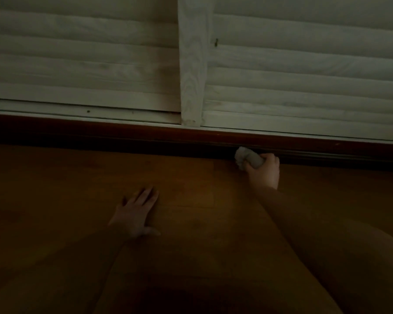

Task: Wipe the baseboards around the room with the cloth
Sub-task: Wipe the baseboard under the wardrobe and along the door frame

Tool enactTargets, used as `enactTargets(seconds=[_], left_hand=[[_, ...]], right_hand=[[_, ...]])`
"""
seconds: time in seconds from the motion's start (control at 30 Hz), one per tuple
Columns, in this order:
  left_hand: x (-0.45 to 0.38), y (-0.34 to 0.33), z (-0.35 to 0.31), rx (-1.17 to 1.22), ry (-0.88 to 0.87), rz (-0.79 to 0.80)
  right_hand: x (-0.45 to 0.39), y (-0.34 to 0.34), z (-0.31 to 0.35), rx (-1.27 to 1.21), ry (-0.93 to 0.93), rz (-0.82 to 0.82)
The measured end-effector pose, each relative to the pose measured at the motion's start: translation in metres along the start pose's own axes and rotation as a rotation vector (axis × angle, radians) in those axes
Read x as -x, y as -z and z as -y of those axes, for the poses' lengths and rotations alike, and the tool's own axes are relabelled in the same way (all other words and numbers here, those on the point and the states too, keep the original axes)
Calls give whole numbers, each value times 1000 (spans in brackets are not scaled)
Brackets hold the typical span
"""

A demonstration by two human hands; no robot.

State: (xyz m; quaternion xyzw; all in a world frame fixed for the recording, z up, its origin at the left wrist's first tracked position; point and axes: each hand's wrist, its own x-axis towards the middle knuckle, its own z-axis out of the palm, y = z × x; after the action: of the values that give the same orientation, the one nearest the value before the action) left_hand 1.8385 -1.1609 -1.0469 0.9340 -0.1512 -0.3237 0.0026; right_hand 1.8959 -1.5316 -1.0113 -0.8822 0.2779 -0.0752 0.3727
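A dark reddish-brown baseboard (145, 134) runs across the view where the wall meets the wooden floor. My right hand (264, 171) grips a bunched pale cloth (245, 157), and the cloth is pressed against the lower part of the baseboard, right of centre. My left hand (135, 214) rests flat on the floor with its fingers spread, well short of the baseboard. The light is dim and the strip's lower edge lies in shadow.
Above the baseboard stand white louvred panels (77, 64) with a vertical white post (194, 64) between them. The wooden floor (202, 211) stretches from the wall toward me. Both of my forearms reach in from the bottom edge.
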Motion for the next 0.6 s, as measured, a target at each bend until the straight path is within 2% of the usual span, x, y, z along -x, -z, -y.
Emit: enactTargets(seconds=[0.13,0.27,0.4,0.6], left_hand=[[3,4,-5,21,-2,8],[2,8,-8,84,0,19],[2,8,-9,113,0,36],[0,3,-7,97,-10,25]], right_hand=[[36,-38,30,-20,88,132],[78,-91,99,-135,219,288],[99,-125,151,-161,339,323],[95,-147,173,-209,207,292]])
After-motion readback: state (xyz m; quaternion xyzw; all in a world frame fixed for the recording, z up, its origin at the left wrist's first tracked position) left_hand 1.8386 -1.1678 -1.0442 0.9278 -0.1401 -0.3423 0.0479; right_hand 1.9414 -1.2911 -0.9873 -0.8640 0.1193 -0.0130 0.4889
